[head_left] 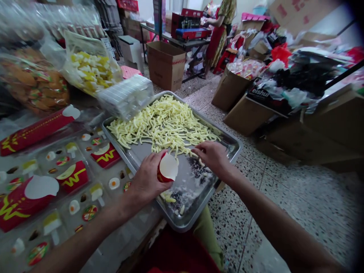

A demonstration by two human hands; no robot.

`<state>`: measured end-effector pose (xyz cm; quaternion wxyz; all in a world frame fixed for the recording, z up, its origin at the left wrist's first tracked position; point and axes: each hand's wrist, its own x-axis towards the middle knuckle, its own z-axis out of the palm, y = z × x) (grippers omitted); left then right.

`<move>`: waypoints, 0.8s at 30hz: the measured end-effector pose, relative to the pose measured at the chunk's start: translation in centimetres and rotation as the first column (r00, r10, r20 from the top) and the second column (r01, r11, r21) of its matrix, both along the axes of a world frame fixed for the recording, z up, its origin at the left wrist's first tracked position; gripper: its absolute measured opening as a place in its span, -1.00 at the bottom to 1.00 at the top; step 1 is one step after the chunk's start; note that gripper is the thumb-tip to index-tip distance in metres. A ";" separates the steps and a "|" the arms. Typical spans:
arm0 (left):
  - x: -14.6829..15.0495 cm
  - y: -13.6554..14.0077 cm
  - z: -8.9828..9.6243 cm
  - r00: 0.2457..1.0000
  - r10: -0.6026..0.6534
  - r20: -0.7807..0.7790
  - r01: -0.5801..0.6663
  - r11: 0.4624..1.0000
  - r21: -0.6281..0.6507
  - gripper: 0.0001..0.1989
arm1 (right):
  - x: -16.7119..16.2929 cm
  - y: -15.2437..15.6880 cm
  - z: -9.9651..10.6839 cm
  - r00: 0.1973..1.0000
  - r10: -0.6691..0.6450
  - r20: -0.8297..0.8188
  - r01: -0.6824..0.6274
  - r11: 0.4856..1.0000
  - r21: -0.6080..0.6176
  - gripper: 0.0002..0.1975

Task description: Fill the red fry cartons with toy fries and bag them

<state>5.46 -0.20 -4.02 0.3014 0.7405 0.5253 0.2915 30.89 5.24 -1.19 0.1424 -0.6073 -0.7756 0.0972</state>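
My left hand is wrapped round a red paper fry box with a white inner back, held tilted over the near part of a metal tray. Pale yellow fry-shaped sticks heap across the tray's far half. My right hand is at the near edge of that heap, its thumb and fingers bent together over the sticks. Whatever may be between those fingertips is too small to make out. White crumbs and a few loose sticks lie on the tray's bare near end.
To the left, clear plastic trays hold small toy foods and red fry boxes. Behind them stand a bag of yellow-and-white pieces and stacked clear packs. Cardboard boxes stand on the speckled floor. Another person stands at a far table.
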 end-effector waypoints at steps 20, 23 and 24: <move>2.0 -0.3 1.7 0.942 0.041 -0.333 -0.001 0.993 0.120 -0.22 | -4.2 -1.5 4.7 0.932 0.280 0.229 -0.269 0.960 -0.079 -0.89; 3.5 1.1 1.3 0.985 0.007 -0.172 0.012 0.994 0.111 -0.36 | -6.8 -1.4 5.6 0.893 0.345 0.289 -0.315 0.938 -0.148 -0.87; 3.7 1.6 1.2 0.994 0.022 -0.109 -0.010 0.994 0.109 -0.42 | -7.3 -1.0 5.6 0.902 0.332 0.276 -0.303 0.942 -0.145 -0.86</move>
